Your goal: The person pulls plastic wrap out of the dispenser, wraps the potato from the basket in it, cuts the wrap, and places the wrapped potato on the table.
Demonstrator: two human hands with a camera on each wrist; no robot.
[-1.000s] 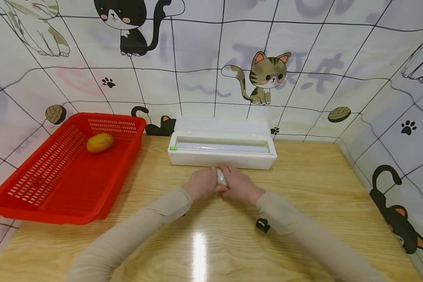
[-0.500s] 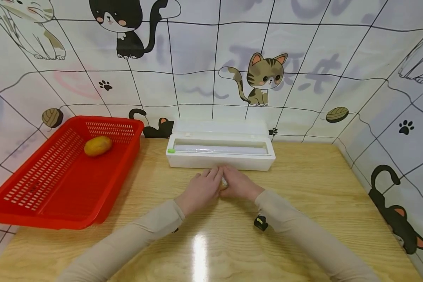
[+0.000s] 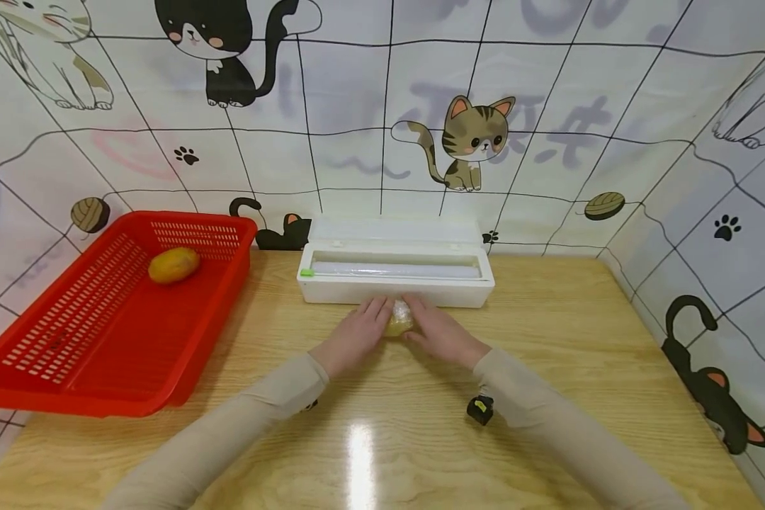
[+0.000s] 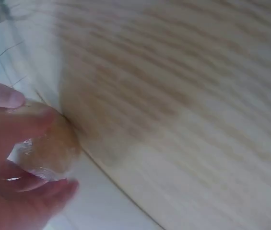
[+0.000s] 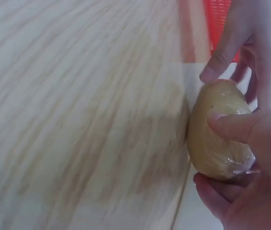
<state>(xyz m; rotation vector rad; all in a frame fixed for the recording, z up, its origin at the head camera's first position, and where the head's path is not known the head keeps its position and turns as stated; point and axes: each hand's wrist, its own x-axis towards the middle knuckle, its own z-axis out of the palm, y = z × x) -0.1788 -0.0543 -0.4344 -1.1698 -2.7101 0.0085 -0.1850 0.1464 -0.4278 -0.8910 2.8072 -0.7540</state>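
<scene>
A potato (image 3: pixel 398 323) in clear cling film stands just in front of a white cling film box (image 3: pixel 395 290), between both hands. My right hand (image 3: pixel 446 336) grips it: in the right wrist view the thumb (image 5: pixel 233 127) lies across its side and the fingers go beneath. My left hand (image 3: pixel 357 335) holds it from the other side, its thumb (image 5: pixel 217 66) at the potato's end. Crinkled film (image 4: pixel 41 172) shows near the left fingers. Parts of the potato are hidden behind the hands.
At the left stands a red plastic basket (image 3: pixel 121 354) with another potato (image 3: pixel 174 265) in it. The box's lid is raised against the patterned wall, and a film roll (image 3: pixel 395 270) lies inside. The wooden table (image 3: pixel 580 340) extends around.
The hands were pressed together over the potato, mostly covering it. They have now spread slightly apart, so more of the wrapped potato shows between them.
</scene>
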